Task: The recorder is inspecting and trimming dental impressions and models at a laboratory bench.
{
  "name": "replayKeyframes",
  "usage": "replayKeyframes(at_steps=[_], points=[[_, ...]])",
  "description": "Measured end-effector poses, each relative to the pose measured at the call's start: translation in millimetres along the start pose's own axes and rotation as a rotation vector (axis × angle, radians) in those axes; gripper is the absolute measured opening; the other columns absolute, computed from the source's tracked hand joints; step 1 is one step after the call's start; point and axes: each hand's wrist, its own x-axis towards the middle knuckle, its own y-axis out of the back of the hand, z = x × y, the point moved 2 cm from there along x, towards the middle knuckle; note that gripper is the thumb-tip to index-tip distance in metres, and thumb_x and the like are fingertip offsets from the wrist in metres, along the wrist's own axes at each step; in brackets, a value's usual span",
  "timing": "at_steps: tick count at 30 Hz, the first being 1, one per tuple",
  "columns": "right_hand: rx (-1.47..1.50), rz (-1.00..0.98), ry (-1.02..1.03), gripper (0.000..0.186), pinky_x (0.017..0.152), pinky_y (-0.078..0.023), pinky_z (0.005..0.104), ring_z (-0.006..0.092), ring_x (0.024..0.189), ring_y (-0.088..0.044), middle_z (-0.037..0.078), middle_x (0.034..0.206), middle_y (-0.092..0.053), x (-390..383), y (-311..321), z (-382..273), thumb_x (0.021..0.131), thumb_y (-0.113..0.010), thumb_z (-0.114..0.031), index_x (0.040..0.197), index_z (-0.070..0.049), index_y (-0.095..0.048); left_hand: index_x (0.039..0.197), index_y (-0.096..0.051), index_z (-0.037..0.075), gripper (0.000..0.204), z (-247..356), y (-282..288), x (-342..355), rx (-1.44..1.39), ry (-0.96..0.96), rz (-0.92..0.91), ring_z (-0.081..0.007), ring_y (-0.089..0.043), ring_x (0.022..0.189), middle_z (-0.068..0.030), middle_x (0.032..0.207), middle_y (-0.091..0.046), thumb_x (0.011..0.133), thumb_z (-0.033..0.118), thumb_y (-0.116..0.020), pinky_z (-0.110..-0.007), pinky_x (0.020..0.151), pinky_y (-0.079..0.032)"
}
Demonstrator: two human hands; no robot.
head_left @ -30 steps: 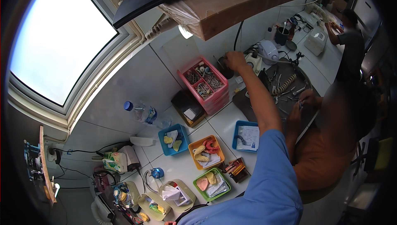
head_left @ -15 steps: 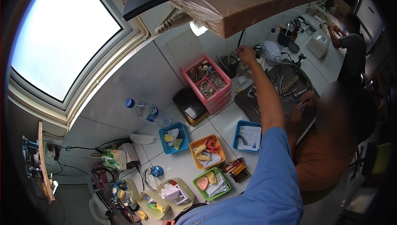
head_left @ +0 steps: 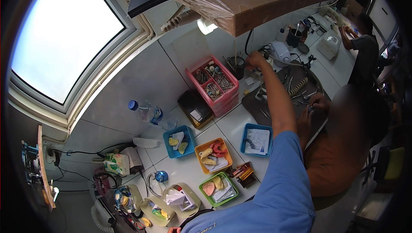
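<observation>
My right arm, in a blue sleeve, stretches far across the bench. My right hand [head_left: 256,60] is just right of a dark cup of thin tools [head_left: 235,66], its fingers drawn together and pointing down. Whatever they may hold is too small to make out. Only a sliver of my left hand [head_left: 174,230] shows at the lower edge, near the woven baskets, and its fingers are mostly hidden. Left of the cup stands a pink compartment box [head_left: 213,81] full of small metal bits. A white rounded device [head_left: 281,54] sits right of my right hand.
Dental casts and papers lie in a blue tray [head_left: 192,140], an orange tray [head_left: 198,161] and a green tray [head_left: 201,193]. Another blue tray [head_left: 243,147] holds papers. A plastic bottle [head_left: 148,112] stands by the wall. At right, a co-worker in orange [head_left: 328,171] handles something small.
My right hand has lowered slightly, and its fingers now point down beside the dark cup. The view has shifted a little. The co-worker's hands have moved slightly.
</observation>
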Motion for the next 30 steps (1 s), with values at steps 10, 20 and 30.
replayKeyframes(at_steps=[10,20,30], points=[[0.051,-0.054,0.189,0.009,0.056,-0.059,0.0342,0.0228,0.060,-0.069,0.015,0.073,-0.069,5.6,-13.5,12.7,0.078,-0.066,0.001,0.083,0.008,-0.070,0.103,-0.066,0.005,0.020,7.6,3.6,1.9,-0.027,0.004,-0.040,-0.0271,-0.063,0.075,-0.0125,0.088,-0.065,0.088,0.017,-0.070,-0.037,0.071,-0.053],[0.393,0.038,-0.361,0.008,0.055,-0.057,0.0354,0.0226,0.060,-0.068,0.013,0.071,-0.068,-29.5,14.6,-49.0,0.075,-0.067,-0.005,0.077,0.003,-0.070,0.110,-0.064,0.009,0.030,-58.3,-8.9,0.5,-0.142,0.009,-0.212,-0.0263,-0.065,0.081,-0.0109,0.091,-0.067,0.084,0.019,-0.075,-0.036,0.076,-0.053],[-0.240,0.735,-0.061,0.019,0.078,-0.052,0.0459,0.0389,0.090,-0.066,0.017,0.098,-0.070,-103.0,82.4,-119.3,0.085,-0.057,-0.011,0.100,-0.007,-0.068,0.087,-0.064,-0.002,0.018,62.8,16.1,-8.7,-0.111,-0.167,0.190,-0.0355,-0.068,0.072,-0.0191,0.078,-0.067,0.073,0.001,-0.075,-0.037,0.064,-0.052]])
